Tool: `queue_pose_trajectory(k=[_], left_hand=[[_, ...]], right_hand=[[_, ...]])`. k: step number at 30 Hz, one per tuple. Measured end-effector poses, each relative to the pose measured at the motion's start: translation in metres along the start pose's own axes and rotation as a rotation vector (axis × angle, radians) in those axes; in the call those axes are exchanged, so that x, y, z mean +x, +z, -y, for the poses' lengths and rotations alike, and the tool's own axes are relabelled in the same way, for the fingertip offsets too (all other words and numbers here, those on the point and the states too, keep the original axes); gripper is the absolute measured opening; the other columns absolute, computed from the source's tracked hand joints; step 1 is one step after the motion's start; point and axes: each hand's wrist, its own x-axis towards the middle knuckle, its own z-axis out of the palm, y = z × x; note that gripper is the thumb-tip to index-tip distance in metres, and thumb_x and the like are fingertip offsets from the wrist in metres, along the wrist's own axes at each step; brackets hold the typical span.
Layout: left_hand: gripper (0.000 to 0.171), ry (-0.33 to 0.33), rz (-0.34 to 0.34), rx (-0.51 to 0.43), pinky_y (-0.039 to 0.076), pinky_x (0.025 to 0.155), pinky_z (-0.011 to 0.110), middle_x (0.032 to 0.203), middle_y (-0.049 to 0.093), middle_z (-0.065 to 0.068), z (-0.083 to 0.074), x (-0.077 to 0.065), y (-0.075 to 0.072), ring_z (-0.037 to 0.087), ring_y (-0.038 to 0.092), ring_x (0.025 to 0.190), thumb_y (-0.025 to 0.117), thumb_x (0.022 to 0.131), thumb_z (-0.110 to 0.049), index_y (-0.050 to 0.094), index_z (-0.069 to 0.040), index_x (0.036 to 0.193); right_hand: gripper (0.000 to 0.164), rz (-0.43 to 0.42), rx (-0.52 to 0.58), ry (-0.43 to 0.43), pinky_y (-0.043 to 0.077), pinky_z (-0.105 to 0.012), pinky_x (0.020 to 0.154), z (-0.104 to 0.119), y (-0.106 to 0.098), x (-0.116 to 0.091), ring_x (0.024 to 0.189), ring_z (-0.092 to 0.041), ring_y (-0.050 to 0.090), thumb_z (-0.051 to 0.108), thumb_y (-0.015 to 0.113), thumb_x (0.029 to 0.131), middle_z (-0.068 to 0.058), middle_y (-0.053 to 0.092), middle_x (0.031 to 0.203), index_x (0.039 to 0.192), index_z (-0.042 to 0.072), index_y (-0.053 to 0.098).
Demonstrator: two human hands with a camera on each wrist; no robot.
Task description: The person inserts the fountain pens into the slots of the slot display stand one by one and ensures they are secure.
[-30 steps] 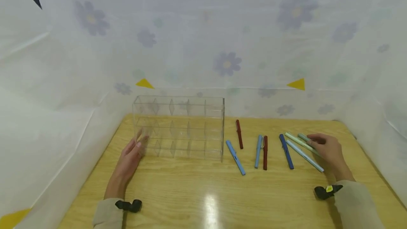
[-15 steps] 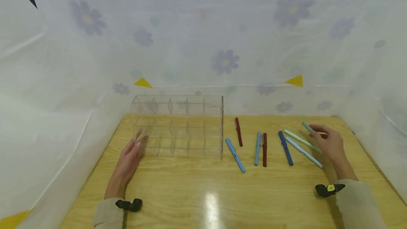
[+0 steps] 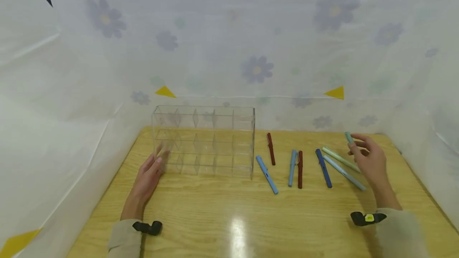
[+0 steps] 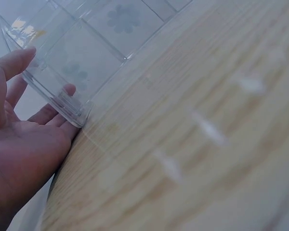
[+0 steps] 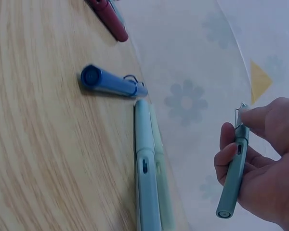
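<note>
At the left end of a clear acrylic divided rack, my left hand grips the side panel. In the left wrist view the thumb lies at the panel's front edge and the other fingers reach behind it, seen through the plastic. On the right, my right hand holds a dark green pen in the air, pinched between thumb and fingers, its clip end covered by the thumb. Below that hand, a pale green pen and a pale blue pen lie side by side on the table.
Left of those lies a dark blue pen. Nearer the rack are two light blue pens, one slanted, one beside a dark red pen. Another dark red pen lies farther back. White flowered sheeting encloses the wooden table.
My right hand has lifted the dark green pen away from the pale pens and turned it more upright. The left hand stays at the rack's end.
</note>
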Motion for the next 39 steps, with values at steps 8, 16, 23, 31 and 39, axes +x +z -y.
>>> queue_pose_trajectory(k=[8, 16, 23, 31, 39], left_hand=[[0.055, 0.005, 0.010, 0.017, 0.014, 0.119, 0.048, 0.169, 0.015, 0.020, 0.000, 0.001, -0.001, 0.031, 0.008, 0.156, 0.037, 0.114, -0.019, 0.019, -0.008, 0.165], [0.055, 0.018, 0.003, 0.022, 0.028, 0.114, 0.029, 0.168, 0.015, 0.022, 0.002, -0.001, -0.001, 0.034, 0.011, 0.156, 0.037, 0.114, -0.019, 0.019, -0.003, 0.164], [0.054, 0.024, -0.039, 0.009, 0.035, 0.110, 0.026, 0.163, 0.029, 0.023, 0.003, -0.002, 0.000, 0.025, 0.025, 0.153, 0.039, 0.114, -0.016, 0.021, -0.001, 0.163], [0.056, 0.015, -0.073, 0.036, 0.039, 0.106, 0.024, 0.162, 0.028, 0.027, 0.002, -0.003, 0.001, 0.015, 0.034, 0.147, 0.042, 0.113, -0.017, 0.022, 0.002, 0.161], [0.057, -0.001, -0.095, 0.037, 0.041, 0.105, 0.023, 0.162, 0.034, 0.020, 0.001, -0.004, 0.002, 0.014, 0.037, 0.145, 0.044, 0.113, -0.020, 0.024, 0.001, 0.161]], right_hand=[[0.041, -0.054, 0.071, -0.001, 0.052, -0.014, 0.064, 0.019, 0.012, -0.005, 0.078, 0.008, 0.066, 0.010, 0.066, 0.101, 0.015, 0.066, 0.102, 0.139, -0.002, 0.059], [0.037, -0.098, 0.014, 0.015, 0.047, -0.007, 0.073, 0.042, 0.014, -0.005, 0.088, 0.012, 0.062, 0.019, 0.065, 0.102, 0.027, 0.067, 0.099, 0.136, 0.003, 0.065], [0.040, -0.091, 0.053, -0.027, 0.049, -0.011, 0.073, 0.058, 0.021, -0.001, 0.088, 0.009, 0.065, 0.005, 0.069, 0.098, 0.011, 0.070, 0.109, 0.137, -0.002, 0.062], [0.049, -0.030, 0.199, -0.016, 0.057, -0.022, 0.067, 0.073, 0.028, 0.001, 0.083, 0.000, 0.071, 0.004, 0.068, 0.098, 0.009, 0.070, 0.107, 0.146, 0.005, 0.055], [0.046, -0.011, 0.370, -0.063, 0.057, -0.026, 0.067, 0.088, 0.039, 0.003, 0.085, -0.008, 0.074, 0.001, 0.065, 0.100, -0.002, 0.073, 0.108, 0.144, 0.003, 0.057]])
